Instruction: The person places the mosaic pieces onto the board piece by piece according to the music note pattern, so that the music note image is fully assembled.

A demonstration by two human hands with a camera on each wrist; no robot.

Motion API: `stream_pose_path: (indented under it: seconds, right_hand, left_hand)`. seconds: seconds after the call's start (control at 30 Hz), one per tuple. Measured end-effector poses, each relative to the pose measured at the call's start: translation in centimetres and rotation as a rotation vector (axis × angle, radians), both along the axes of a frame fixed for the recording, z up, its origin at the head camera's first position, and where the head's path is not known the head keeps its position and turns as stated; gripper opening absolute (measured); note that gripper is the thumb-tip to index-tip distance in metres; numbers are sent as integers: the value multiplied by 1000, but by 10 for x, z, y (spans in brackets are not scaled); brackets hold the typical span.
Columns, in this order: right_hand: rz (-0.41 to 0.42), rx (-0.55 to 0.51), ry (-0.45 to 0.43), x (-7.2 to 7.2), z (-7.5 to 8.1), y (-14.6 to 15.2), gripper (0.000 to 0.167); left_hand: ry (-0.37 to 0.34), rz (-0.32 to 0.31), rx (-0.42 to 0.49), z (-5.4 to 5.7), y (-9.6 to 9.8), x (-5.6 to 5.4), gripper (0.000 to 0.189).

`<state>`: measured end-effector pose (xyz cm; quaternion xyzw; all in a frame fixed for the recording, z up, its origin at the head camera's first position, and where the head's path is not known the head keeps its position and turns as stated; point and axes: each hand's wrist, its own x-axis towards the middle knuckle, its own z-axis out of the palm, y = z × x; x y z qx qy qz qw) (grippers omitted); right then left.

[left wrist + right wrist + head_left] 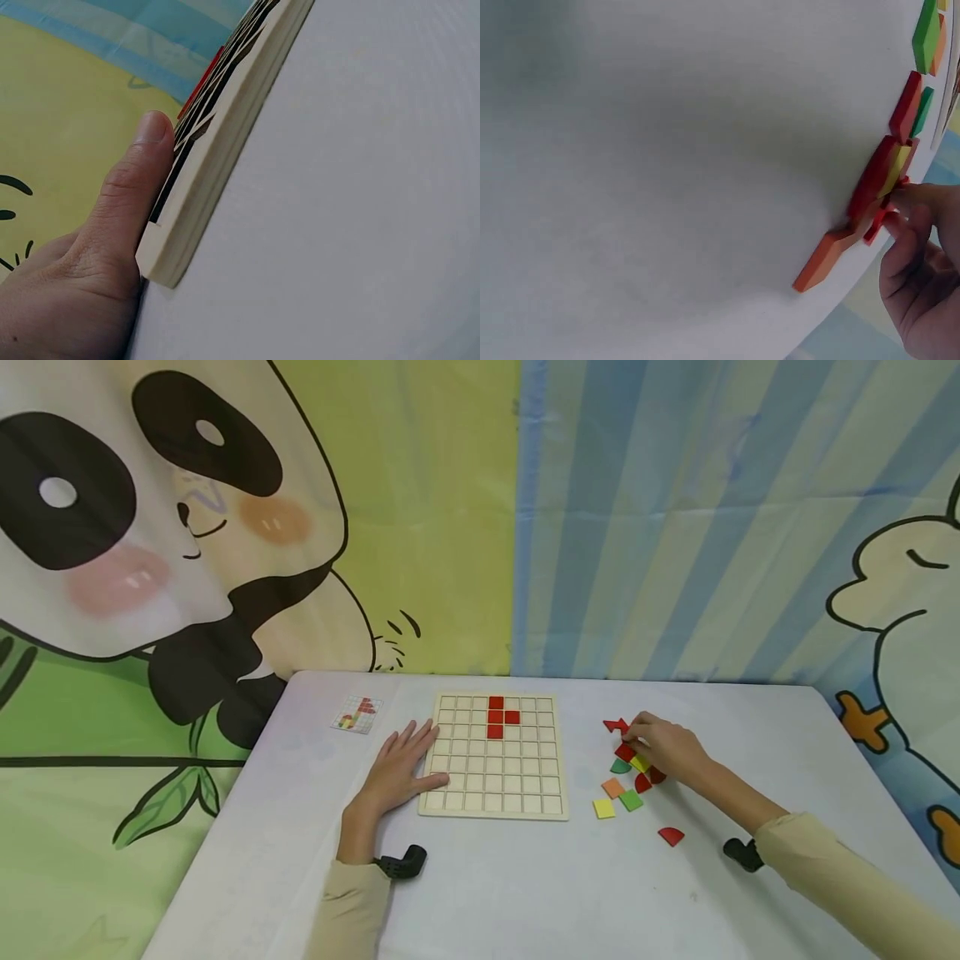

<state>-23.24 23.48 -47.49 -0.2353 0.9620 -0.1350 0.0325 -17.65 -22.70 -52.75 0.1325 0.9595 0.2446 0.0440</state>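
"Left grip [393,772] is spread: I rest it on the left edge of the board [517,777], thumb over its near part."

"And your right grip [671,750]?"

"Bent down, its fingertips at the pieces [625,752], red ones mostly. Whether I pinch one, I cannot tell."

"Where is the board?"

"Flat on the bench [525,893], between my hands. Four red squares [496,717] sit in its far half: three in a column, one right of the middle."

"And around the pieces?"

"On my side of them, a yellow square [603,808], an orange square [612,787] and a green square [631,800]. Nearer me, a red quarter [671,836] lies apart. Left of the board I see a card [357,714]."
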Motion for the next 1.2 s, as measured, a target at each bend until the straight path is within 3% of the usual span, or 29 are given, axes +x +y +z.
stream_pose_path:
  seconds: [0.17,0.6,0.87,1.07,1.2]
  right_hand:
    - [-12,-3,-37,-4,2,-2,13]
    - [-56,-28,-76,4,2,-3,17]
    - [-23,-39,-17,3,-4,4,15]
    - [2,-74,31,-3,7,-2,20]
    - [54,-139,96,-1,13,-23,20]
  left_hand:
    - [11,-2,-1,-1,0,0,98]
    - [4,-4,7,-3,0,1,97]
    - [-1,-6,15,-4,1,1,97]
    - [15,-4,14,-1,-1,1,98]
    - [20,-11,16,0,-1,1,97]
